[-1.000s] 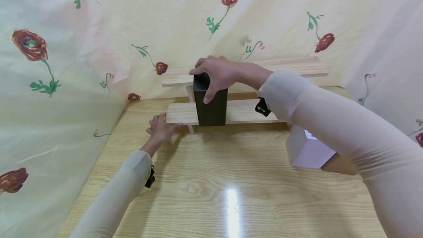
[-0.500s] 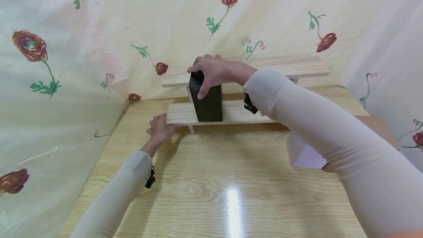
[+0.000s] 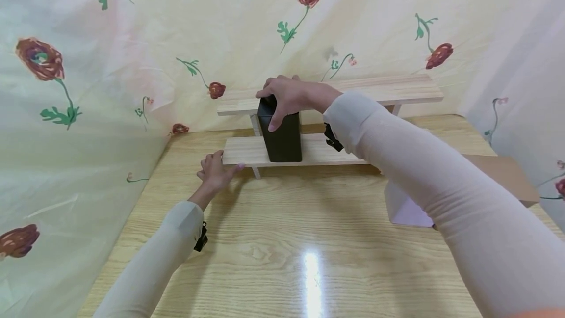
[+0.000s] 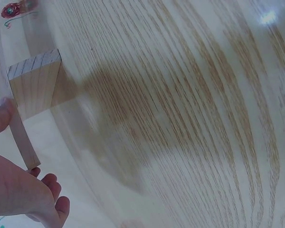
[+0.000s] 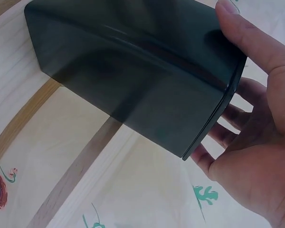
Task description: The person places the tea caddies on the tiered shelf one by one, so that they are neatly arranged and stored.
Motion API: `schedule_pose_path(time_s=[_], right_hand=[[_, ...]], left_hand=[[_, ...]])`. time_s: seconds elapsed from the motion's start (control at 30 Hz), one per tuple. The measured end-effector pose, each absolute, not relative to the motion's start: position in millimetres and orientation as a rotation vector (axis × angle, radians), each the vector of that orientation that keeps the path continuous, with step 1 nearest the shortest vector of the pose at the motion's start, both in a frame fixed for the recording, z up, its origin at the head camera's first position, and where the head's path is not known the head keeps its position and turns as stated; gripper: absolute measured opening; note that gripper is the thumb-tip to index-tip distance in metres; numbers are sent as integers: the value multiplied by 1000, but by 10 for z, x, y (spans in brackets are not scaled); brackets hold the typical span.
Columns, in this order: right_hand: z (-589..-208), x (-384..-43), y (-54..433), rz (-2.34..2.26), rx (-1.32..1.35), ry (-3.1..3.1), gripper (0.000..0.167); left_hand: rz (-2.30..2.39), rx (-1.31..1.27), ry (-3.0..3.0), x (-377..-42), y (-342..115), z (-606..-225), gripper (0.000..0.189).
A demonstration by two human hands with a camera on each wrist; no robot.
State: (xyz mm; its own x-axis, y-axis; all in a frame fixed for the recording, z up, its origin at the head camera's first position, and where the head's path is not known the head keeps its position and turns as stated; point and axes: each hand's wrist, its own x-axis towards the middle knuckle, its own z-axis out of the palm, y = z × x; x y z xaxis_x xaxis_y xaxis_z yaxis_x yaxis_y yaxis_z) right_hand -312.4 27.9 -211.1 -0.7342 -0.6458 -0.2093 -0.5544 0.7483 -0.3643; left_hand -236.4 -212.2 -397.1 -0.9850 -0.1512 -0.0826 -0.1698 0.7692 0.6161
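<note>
A tall black rectangular box (image 3: 284, 139) stands upright at the front of the lower wooden shelf board (image 3: 244, 150), left of its middle. My right hand (image 3: 288, 94) grips its top end from above, thumb on the near side and fingers across the far side. The right wrist view shows the dark box (image 5: 123, 76) between the thumb and curled fingers. At the shelf's left end, my left hand (image 3: 215, 173) holds the board. Up close in the left wrist view, the thumb lies on one face of the board (image 4: 23, 137) and the fingers curl at its end.
An upper wooden board (image 3: 393, 90) runs behind and above the lower one. On the right, a pale lilac box (image 3: 403, 205) and a brown cardboard piece (image 3: 503, 175) are partly hidden by the right sleeve. Flowered cloth (image 3: 238, 23) hangs behind the wood-grain table (image 3: 256, 254).
The black box, in my right hand, has gone back from the shelf's front edge, first leftward, then slightly right again. My left hand keeps its place on the board.
</note>
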Motion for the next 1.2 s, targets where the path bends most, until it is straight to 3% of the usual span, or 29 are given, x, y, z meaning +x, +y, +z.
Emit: schedule_pose_path(time_s=[0.57,0.77,1.2], right_hand=[[-2102,-3146,254,-354,-918,2600,92],[-2067,-3145,285,-294,-979,2575,99],[-1910,-2918,836,-283,-1195,2650,110]], left_hand=[[1028,-267,2936,-2367,-2101,-3958,87],[1020,-271,2942,-2375,-2105,-3967,88],[1021,-260,2931,-2369,-2102,-3989,87]])
